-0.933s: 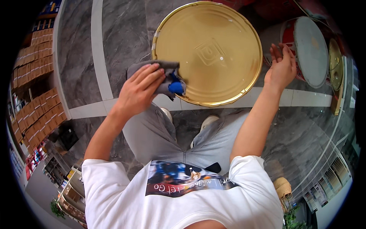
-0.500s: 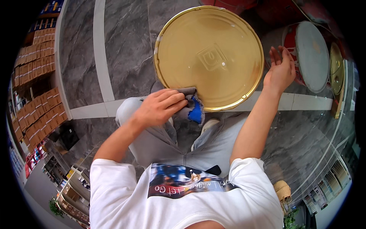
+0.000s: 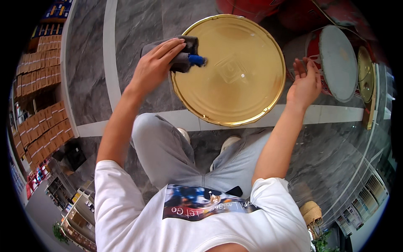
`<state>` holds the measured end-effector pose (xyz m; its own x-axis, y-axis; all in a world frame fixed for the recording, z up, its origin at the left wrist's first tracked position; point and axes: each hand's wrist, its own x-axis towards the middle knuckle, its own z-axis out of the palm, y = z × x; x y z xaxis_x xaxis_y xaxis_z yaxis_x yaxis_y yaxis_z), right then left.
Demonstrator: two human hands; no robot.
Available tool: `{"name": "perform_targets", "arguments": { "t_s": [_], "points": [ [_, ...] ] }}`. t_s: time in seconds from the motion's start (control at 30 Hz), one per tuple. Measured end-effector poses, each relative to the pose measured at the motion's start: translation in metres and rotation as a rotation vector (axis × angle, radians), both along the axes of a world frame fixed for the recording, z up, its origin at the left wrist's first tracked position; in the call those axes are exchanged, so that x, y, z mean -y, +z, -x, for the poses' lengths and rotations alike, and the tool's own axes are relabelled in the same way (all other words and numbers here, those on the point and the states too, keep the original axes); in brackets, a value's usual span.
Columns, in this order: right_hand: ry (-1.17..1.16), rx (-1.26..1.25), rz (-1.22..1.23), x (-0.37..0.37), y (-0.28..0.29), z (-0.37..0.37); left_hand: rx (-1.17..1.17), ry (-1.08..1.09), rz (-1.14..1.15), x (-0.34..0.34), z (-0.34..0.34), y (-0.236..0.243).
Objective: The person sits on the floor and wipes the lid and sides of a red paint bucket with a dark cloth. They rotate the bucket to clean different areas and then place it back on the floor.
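Note:
A round gold metal lid (image 3: pixel 235 96) with a raised rim and embossed centre is in front of me. My left hand (image 3: pixel 155 63) presses on a grey cloth (image 3: pixel 180 65) with a blue patch, its fingers closed over it, at the lid's upper left rim. My right hand (image 3: pixel 304 82) is open with loosely curled fingers just right of the lid, palm up, holding nothing.
A red and grey drum with a pale top (image 3: pixel 338 63) lies to the right beside another gold lid (image 3: pixel 365 73). Red drums (image 3: pixel 247 8) stand at the back. Stacked cardboard boxes (image 3: pixel 42 75) line the left side. My bent knees (image 3: pixel 149 126) are below the lid.
My left hand with the cloth moved down along the lid's left rim, then up and left to its upper left. My right hand shifted slightly down and left, still open.

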<state>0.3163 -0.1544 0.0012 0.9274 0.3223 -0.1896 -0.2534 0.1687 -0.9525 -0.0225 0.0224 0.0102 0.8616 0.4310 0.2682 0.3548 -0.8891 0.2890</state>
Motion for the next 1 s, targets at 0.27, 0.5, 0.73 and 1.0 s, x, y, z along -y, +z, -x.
{"name": "perform_targets", "arguments": {
  "t_s": [0.27,0.5,0.73,1.0],
  "points": [
    [0.16,0.092,0.095,-0.006,-0.003,0.014,-0.068,0.284,0.172,-0.012,-0.066,-0.002],
    [0.101,0.029,0.065,-0.001,0.001,0.01,0.001,0.125,0.087,-0.027,-0.167,-0.021],
    [-0.023,-0.003,-0.029,-0.004,0.002,0.007,0.136,-0.32,-0.003,0.063,-0.227,-0.031],
    [-0.173,0.035,-0.062,0.015,0.004,-0.007,0.066,-0.107,-0.09,0.007,-0.202,-0.024]
  ]
}}
